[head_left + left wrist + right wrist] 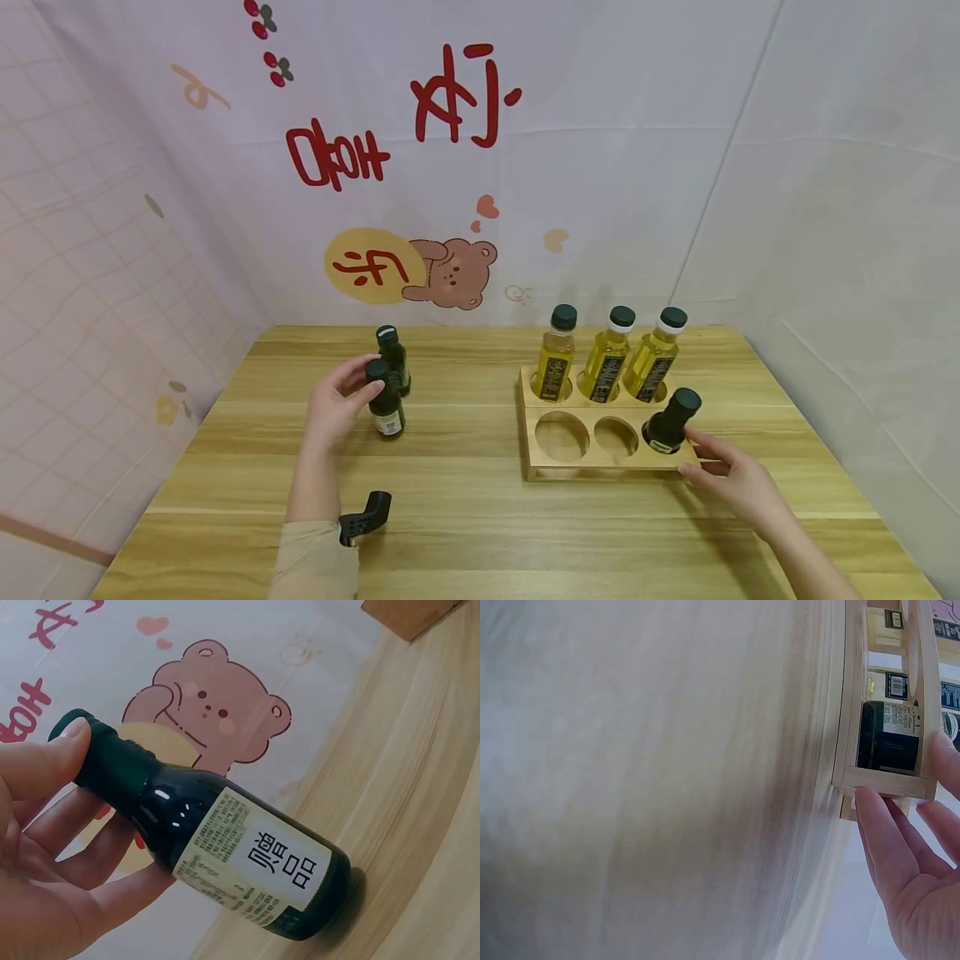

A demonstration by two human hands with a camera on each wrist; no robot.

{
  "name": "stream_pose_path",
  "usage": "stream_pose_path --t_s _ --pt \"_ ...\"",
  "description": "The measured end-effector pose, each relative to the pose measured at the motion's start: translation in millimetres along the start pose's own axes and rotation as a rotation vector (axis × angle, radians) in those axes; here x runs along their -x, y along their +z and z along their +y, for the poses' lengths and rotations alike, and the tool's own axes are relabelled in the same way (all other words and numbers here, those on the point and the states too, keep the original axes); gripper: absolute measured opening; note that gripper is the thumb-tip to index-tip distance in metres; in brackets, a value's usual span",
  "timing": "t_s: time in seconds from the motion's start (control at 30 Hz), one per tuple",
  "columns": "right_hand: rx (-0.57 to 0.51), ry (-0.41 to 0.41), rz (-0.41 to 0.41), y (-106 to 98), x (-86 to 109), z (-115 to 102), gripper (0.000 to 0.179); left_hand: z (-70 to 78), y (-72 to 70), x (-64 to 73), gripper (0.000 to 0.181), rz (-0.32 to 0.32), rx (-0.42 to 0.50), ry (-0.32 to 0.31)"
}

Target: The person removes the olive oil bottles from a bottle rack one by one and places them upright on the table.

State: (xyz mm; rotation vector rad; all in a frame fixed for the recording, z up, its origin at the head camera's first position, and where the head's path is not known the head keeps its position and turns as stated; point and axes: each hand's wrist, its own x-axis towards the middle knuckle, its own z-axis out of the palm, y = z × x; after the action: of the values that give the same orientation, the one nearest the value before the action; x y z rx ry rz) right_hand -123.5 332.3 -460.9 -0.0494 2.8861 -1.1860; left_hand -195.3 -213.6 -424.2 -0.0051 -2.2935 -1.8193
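Left hand (336, 410) pinches a cylindrical dark-green glass bottle (386, 403), best held upright, left of the tiered pale-wood rack (591, 414) the right hand (738, 485) grips.

The pale label (251, 859) on the dark bottle (176, 799) reads "赠品" in black characters.

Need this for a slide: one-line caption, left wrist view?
Left hand pinches a glossy dark-green cylindrical bottle by its green cap, before a pale backdrop printed with a brown bear.
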Motion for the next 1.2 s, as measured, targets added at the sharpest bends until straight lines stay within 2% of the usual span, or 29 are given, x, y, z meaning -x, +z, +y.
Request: stream_pose_path --t_s 0.2,0.43,0.7,1.0,1.2 --pt "-0.01 0.003 -0.009 1 -0.8 1 0.069 -4.6 -5.7 -0.7 0.042 0.004 0.008 -0.002" --pt "-0.013 0.007 -0.011 1 -0.7 2 0.069 -11.9 -6.6 -0.6 0.042 0.001 0.077 0.046" --pt "-0.004 0.008 -0.014 1 -1.3 3 0.069 -16.4 -5.9 -0.6 0.042 -0.007 0.1 0.047" --pt "-0.015 -0.001 -0.013 1 -1.8 4 0.069 -18.8 -5.9 -4.8 0.044 -0.038 0.062 0.047" --pt "-0.011 -0.015 -0.001 1 -1.6 4 0.067 -19.1 -8.9 -5.9 0.045 -0.085 0.084 0.067"
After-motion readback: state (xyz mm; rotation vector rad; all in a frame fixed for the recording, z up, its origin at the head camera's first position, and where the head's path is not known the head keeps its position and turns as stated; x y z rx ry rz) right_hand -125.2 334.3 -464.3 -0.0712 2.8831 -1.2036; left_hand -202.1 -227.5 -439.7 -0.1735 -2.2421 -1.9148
